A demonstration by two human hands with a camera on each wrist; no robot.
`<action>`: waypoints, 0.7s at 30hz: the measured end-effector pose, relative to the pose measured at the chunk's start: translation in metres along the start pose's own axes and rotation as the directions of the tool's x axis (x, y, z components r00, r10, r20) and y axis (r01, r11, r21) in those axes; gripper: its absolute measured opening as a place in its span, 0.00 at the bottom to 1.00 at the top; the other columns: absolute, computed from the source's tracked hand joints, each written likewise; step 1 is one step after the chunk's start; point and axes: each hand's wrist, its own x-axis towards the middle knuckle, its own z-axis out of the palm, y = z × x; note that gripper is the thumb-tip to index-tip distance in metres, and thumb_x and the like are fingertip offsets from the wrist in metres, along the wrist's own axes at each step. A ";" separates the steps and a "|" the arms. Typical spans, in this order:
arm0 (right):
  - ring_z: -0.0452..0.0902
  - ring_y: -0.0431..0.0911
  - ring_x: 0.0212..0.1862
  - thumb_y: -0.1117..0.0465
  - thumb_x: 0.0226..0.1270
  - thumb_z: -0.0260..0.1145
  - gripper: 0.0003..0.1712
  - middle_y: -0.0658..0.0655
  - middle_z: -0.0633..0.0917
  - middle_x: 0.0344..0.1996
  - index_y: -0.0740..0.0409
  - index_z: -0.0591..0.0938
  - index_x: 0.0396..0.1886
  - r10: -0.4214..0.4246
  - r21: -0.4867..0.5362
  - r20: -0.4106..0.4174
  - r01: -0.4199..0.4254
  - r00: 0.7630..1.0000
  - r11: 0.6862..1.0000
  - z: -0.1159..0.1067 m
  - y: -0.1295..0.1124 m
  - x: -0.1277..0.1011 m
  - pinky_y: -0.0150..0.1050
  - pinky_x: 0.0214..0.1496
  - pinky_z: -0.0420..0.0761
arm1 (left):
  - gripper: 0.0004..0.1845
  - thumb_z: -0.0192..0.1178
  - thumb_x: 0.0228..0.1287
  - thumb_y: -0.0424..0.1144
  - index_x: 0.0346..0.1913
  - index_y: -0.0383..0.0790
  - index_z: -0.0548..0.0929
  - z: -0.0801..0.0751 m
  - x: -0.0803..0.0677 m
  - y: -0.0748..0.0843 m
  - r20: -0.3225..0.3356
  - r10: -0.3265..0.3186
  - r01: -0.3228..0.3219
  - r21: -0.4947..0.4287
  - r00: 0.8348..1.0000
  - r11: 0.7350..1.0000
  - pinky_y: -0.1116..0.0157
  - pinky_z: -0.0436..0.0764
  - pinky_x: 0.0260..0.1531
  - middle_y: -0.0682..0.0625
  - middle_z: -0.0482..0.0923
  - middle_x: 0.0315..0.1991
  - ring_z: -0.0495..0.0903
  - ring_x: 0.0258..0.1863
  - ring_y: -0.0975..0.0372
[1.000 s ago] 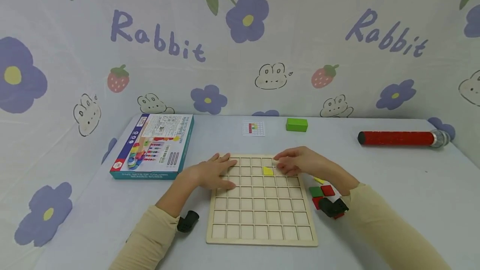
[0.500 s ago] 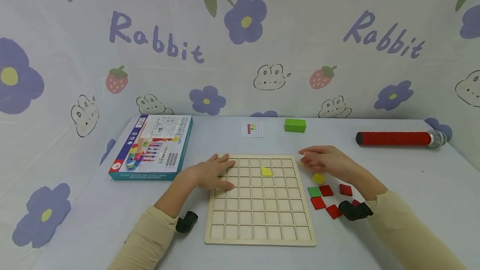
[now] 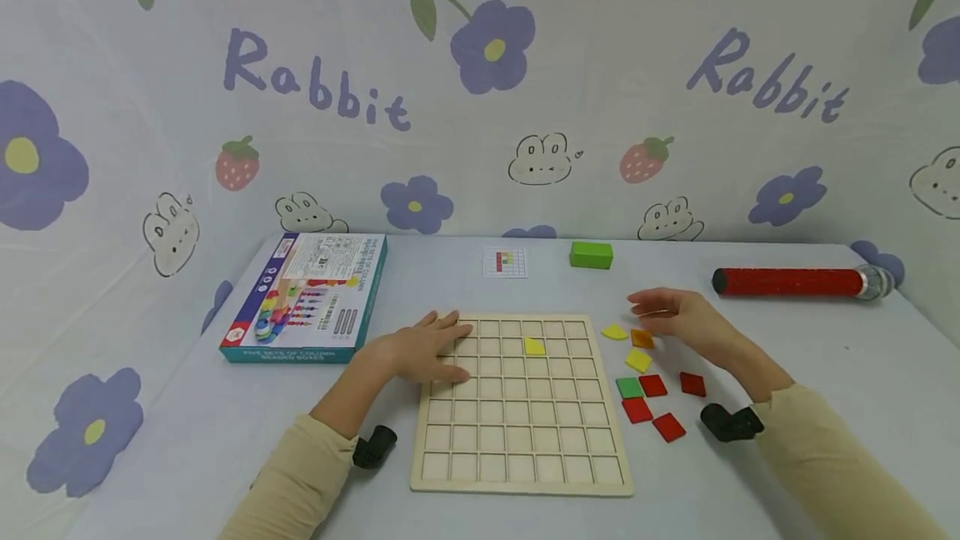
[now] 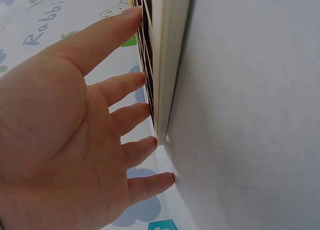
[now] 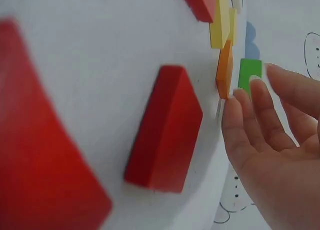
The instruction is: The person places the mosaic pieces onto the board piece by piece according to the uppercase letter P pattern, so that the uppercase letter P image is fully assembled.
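Observation:
My left hand [image 3: 420, 350], fingers spread, rests on the upper left edge of a wooden grid board [image 3: 517, 488]; the left wrist view shows its fingertips along the board's side [image 4: 162, 90]. One yellow tile [image 3: 535, 347] sits in a cell of the second row. Right of the board, my right hand [image 3: 693, 325] holds nothing, its fingers loosely bent close by an orange tile [image 3: 643, 341]. Nearby lie a yellow quarter-round tile [image 3: 615, 332], another yellow tile [image 3: 639, 360], a green tile [image 3: 629, 388] and several red tiles [image 3: 669, 427]. A red tile [image 5: 167, 135] looms large in the right wrist view.
A small card with a coloured grid [image 3: 506, 262] lies behind the board, beside a green block [image 3: 591, 255]. The teal-edged boxed set [image 3: 303, 298] is at the back left. Far right lies a red cylinder with a clear end [image 3: 787, 282].
My right hand has moved right, off the board's upper right corner and over to the loose tiles, uncovering the yellow and orange ones. The left hand stays in place.

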 end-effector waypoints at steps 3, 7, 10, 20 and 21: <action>0.69 0.59 0.58 0.67 0.66 0.63 0.26 0.66 0.76 0.56 0.64 0.72 0.63 -0.016 -0.085 0.011 0.017 1.000 0.996 0.000 0.004 0.001 0.54 0.59 0.71 | 0.39 0.57 0.66 0.54 0.75 0.45 0.56 0.000 -0.001 0.000 -0.001 0.000 0.000 0.003 1.000 1.000 0.45 0.49 0.67 0.45 0.44 0.75 0.39 0.73 0.48; 0.73 0.56 0.52 0.68 0.61 0.67 0.25 0.63 0.79 0.50 0.64 0.75 0.59 -0.031 -0.190 0.029 0.036 0.999 0.981 0.002 0.003 0.003 0.50 0.55 0.75 | 0.39 0.57 0.67 0.54 0.75 0.45 0.56 -0.001 -0.002 0.001 -0.003 0.000 0.000 0.006 1.000 1.000 0.45 0.50 0.67 0.45 0.44 0.75 0.39 0.73 0.48; 0.74 0.55 0.49 0.68 0.59 0.69 0.25 0.62 0.80 0.47 0.65 0.76 0.58 -0.040 -0.251 0.031 0.046 0.999 0.967 0.004 0.000 0.004 0.49 0.54 0.76 | 0.39 0.57 0.67 0.54 0.75 0.44 0.56 -0.001 -0.003 0.001 -0.004 0.003 -0.003 0.010 1.000 1.000 0.45 0.50 0.67 0.45 0.44 0.75 0.39 0.73 0.48; 0.71 0.55 0.45 0.65 0.59 0.70 0.28 0.63 0.78 0.43 0.64 0.74 0.59 0.078 -0.306 -0.014 -0.079 0.997 0.949 0.001 -0.004 0.002 0.47 0.48 0.75 | 0.39 0.57 0.66 0.54 0.75 0.44 0.56 0.001 0.000 0.002 -0.009 -0.002 0.002 0.013 1.000 1.000 0.45 0.51 0.66 0.44 0.44 0.75 0.40 0.73 0.47; 0.70 0.56 0.45 0.64 0.59 0.70 0.28 0.63 0.78 0.43 0.64 0.75 0.59 0.080 -0.313 -0.015 -0.081 0.997 0.946 0.001 -0.003 0.002 0.47 0.48 0.74 | 0.39 0.57 0.66 0.55 0.74 0.44 0.56 0.001 0.000 0.003 -0.013 -0.005 0.005 0.013 1.000 1.000 0.45 0.51 0.66 0.44 0.44 0.75 0.40 0.73 0.47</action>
